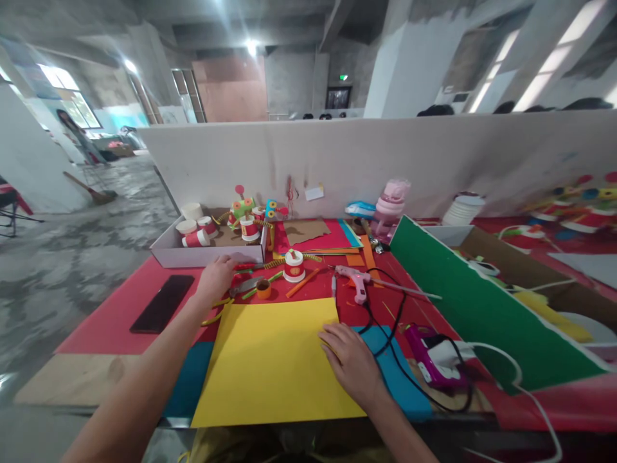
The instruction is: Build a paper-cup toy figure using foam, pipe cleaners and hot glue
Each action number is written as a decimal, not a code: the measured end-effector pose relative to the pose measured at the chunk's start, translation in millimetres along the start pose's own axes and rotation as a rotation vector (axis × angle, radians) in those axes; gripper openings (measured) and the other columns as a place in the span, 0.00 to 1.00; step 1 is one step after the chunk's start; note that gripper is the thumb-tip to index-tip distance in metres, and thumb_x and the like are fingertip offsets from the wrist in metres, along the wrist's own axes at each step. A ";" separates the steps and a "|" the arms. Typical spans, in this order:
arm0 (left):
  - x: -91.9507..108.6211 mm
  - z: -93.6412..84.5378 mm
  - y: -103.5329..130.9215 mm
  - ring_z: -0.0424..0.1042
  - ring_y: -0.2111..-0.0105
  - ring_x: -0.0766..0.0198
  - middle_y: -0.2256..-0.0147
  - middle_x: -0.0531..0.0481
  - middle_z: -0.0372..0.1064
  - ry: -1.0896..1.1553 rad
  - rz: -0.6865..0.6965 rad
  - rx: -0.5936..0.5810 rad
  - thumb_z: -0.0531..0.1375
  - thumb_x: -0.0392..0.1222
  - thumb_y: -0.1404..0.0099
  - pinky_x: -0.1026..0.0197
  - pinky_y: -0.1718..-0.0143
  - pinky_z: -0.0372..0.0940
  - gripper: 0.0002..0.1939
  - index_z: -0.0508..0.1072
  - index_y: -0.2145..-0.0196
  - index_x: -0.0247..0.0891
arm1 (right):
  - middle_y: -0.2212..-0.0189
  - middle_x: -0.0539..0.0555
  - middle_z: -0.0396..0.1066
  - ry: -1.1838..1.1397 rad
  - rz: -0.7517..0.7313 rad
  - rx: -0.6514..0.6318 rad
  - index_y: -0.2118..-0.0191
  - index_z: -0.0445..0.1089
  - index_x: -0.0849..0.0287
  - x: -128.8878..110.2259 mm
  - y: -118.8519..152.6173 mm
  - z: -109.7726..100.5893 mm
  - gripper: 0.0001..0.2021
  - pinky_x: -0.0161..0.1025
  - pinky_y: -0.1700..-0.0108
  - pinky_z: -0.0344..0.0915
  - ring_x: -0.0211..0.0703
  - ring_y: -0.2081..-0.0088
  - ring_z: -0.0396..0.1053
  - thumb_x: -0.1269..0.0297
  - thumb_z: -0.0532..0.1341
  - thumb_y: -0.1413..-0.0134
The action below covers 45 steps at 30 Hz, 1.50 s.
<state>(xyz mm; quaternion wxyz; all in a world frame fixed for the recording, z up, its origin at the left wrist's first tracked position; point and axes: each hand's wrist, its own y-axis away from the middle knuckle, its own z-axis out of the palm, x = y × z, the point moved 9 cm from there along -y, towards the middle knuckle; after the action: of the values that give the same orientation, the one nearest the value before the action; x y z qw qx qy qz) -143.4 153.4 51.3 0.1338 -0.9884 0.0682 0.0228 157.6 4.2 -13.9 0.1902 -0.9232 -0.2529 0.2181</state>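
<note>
A large yellow sheet (270,360) lies flat at the table's front edge, over blue sheets. My right hand (349,360) rests on its right side with the fingers spread. My left hand (216,276) reaches beyond the sheet's back left corner, beside red-handled scissors (245,283); its fingertips point towards the red handles, and whether they grip them is hidden. Near it are an orange paper ring (263,289) and a decorated white-and-red cup (294,266) with coiled yellow-green arms. A pink glue gun (357,280) lies behind my right hand, to the right of a pen-like tool (334,285).
A black phone (162,304) lies at the left. A white box (207,256) of paper cups stands behind it. At the right are a purple power strip (434,360) with cables and a box with a green side (486,315).
</note>
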 end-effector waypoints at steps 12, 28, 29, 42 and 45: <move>40.3 -2.1 35.0 0.72 0.58 0.54 0.60 0.41 0.73 0.020 -0.006 -0.088 0.52 0.44 0.32 0.58 0.59 0.65 0.13 0.74 0.60 0.36 | 0.49 0.57 0.72 -0.040 0.065 -0.022 0.50 0.72 0.55 2.7 -1.6 -13.7 0.13 0.51 0.41 0.61 0.48 0.46 0.67 0.64 0.55 0.37; 183.9 13.4 169.8 0.53 0.37 0.47 0.36 0.44 0.54 0.345 0.593 -0.096 0.56 0.59 0.36 0.46 0.40 0.55 0.33 0.59 0.37 0.49 | 0.65 0.59 0.77 0.187 0.607 -0.223 0.62 0.74 0.58 84.8 -77.0 -22.6 0.13 0.36 0.63 0.63 0.45 0.62 0.74 0.57 0.55 0.37; 182.6 13.8 170.3 0.52 0.36 0.48 0.35 0.44 0.54 0.342 0.600 -0.082 0.55 0.59 0.35 0.46 0.40 0.54 0.32 0.59 0.37 0.49 | 0.64 0.59 0.76 0.209 0.616 -0.201 0.60 0.73 0.58 86.4 -81.7 -26.6 0.14 0.36 0.63 0.63 0.45 0.61 0.74 0.57 0.53 0.36; 179.4 8.2 170.1 0.56 0.38 0.48 0.37 0.45 0.58 0.403 0.605 -0.012 0.56 0.53 0.34 0.46 0.42 0.58 0.26 0.64 0.39 0.50 | 0.58 0.63 0.75 0.235 0.915 -0.203 0.53 0.70 0.60 157.8 -64.8 -30.1 0.17 0.38 0.61 0.66 0.51 0.57 0.75 0.57 0.58 0.43; 178.4 7.9 170.0 0.56 0.38 0.48 0.38 0.45 0.59 0.417 0.604 -0.002 0.56 0.52 0.34 0.47 0.42 0.59 0.26 0.65 0.40 0.49 | 0.57 0.64 0.75 0.282 0.935 -0.138 0.51 0.69 0.62 163.3 -73.7 -36.4 0.17 0.37 0.60 0.66 0.51 0.57 0.75 0.59 0.57 0.43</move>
<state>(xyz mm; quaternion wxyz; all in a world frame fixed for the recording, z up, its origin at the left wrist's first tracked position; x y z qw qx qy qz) 9.0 -29.7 -12.0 0.1033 -0.9072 0.3829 -0.1404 274.3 144.2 0.3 0.0429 -0.9688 0.2028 0.1359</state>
